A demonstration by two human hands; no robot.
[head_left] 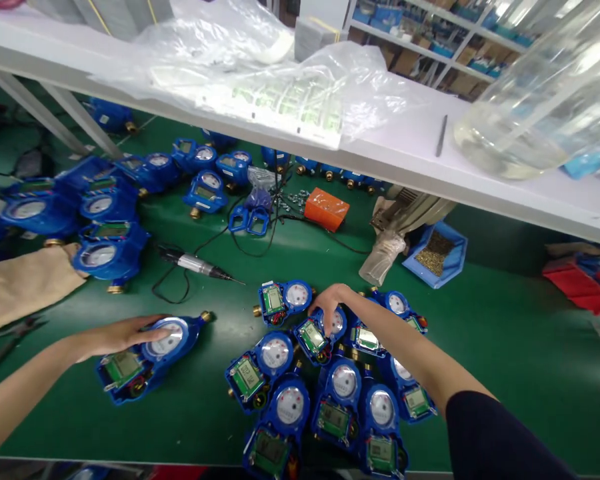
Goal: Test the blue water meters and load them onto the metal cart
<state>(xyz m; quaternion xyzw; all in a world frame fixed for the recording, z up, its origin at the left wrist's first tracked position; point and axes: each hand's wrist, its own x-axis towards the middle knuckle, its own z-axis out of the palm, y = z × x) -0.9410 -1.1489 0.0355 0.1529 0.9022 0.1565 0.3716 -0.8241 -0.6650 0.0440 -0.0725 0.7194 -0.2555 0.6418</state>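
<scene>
My left hand [117,337] is closed around the upper side of a blue water meter [169,360], its thumb over the round dial. That meter lies apart from the others, with its display board uncovered and a brass end pointing up and right. My right hand [331,301] reaches into a group of several similar meters. Its fingers grip a smaller water meter [314,339] around the dial, beside the lit display. Around it lie a meter with a white-edged display [274,300] and a larger one [275,351]. My right forearm covers part of the group.
A screwdriver-like power tool [197,265] with a cable lies behind my left hand. Further back are an orange bin [327,209], a blue bin of brass parts [435,257] and more meters [111,250]. A white shelf [415,167] overhangs the green bench [205,420].
</scene>
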